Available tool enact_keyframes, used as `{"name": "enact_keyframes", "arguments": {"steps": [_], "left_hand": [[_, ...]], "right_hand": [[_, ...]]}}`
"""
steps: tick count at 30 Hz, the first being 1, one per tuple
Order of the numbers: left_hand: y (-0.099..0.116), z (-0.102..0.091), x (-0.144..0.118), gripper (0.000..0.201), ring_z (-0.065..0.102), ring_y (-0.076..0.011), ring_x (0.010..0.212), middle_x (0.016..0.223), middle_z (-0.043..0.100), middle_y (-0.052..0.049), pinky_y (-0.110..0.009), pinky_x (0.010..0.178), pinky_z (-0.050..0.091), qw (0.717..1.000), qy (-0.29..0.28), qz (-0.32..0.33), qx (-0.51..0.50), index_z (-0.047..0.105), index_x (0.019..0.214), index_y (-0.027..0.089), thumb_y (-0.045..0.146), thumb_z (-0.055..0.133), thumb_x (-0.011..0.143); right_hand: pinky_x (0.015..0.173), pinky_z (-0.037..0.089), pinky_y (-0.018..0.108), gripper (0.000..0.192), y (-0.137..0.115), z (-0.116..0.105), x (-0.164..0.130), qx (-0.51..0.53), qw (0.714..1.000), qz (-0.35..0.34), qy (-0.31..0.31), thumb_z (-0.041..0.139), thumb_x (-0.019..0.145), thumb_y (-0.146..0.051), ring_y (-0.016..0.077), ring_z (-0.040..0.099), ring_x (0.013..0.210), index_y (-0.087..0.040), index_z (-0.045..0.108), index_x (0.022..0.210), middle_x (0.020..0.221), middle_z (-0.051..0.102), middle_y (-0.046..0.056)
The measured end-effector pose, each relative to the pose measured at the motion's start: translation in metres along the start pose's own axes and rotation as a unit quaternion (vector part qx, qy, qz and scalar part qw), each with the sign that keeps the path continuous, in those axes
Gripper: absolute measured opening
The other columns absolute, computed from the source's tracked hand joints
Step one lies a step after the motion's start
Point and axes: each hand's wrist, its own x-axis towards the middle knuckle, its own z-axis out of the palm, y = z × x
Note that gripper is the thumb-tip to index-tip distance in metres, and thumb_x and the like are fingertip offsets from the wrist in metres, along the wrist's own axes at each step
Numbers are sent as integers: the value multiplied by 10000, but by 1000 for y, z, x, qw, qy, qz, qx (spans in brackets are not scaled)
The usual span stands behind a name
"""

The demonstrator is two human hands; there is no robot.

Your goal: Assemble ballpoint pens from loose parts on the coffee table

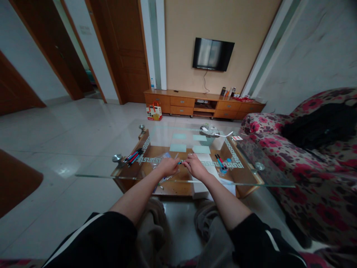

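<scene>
Over the near part of the glass coffee table (92,175), my two hands are close together. My left hand (169,166) is closed around what looks like a pen (180,162), whose small blue and dark end shows between the hands. My right hand (193,165) has its fingers pinched at that end; what they grip is too small to make out. Several pens (134,156) with black, red and blue parts lie at the table's left side. More pens (220,162) lie to the right of my hands. Clear plastic bags (158,160) are beside my left hand.
Beneath the glass, a white box (200,190) rests on the wooden shelf. A basket (208,139) of crumpled material is beyond the table's far edge. The flowered sofa (315,163) is at right; a paper bag (154,111) stands by the TV cabinet (182,101).
</scene>
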Motion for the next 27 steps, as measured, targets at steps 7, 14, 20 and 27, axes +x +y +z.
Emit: {"name": "enact_keyframes", "arguments": {"steps": [7, 14, 20, 27], "left_hand": [[-5, 0, 1, 284, 699, -283, 872, 888, 725, -152, -357, 771, 510, 999, -25, -31, -20, 705, 965, 177, 355, 499, 885], [-6, 8, 0, 321, 704, -282, 878, 932, 730, -169, -351, 753, 517, 999, -27, -9, -29, 702, 1040, 171, 361, 481, 907], [-6, 9, 1, 358, 706, -306, 870, 919, 730, -175, -395, 767, 522, 1000, -19, 11, -21, 684, 1074, 176, 408, 447, 941], [-5, 8, 0, 314, 708, -306, 873, 917, 728, -174, -391, 763, 523, 1000, -6, 9, -17, 678, 1065, 169, 353, 461, 934]], "right_hand": [[853, 406, 358, 331, -11, -1, 4, -12, 999, -33, -9, 502, 997, -345, 235, 464, 929, -165, 703, 806, 872, 554, 85], [862, 419, 353, 130, -2, 1, 1, -1, 999, -34, 4, 636, 928, -295, 232, 478, 962, -176, 675, 897, 938, 565, 75], [874, 420, 346, 126, 1, 0, -4, 21, 1000, -9, 17, 714, 859, -246, 221, 504, 965, -185, 634, 936, 983, 566, 61], [934, 413, 339, 337, 1, 0, -6, 14, 1000, 17, 12, 482, 1007, -378, 203, 522, 1004, -181, 695, 835, 1016, 572, 79]]}}
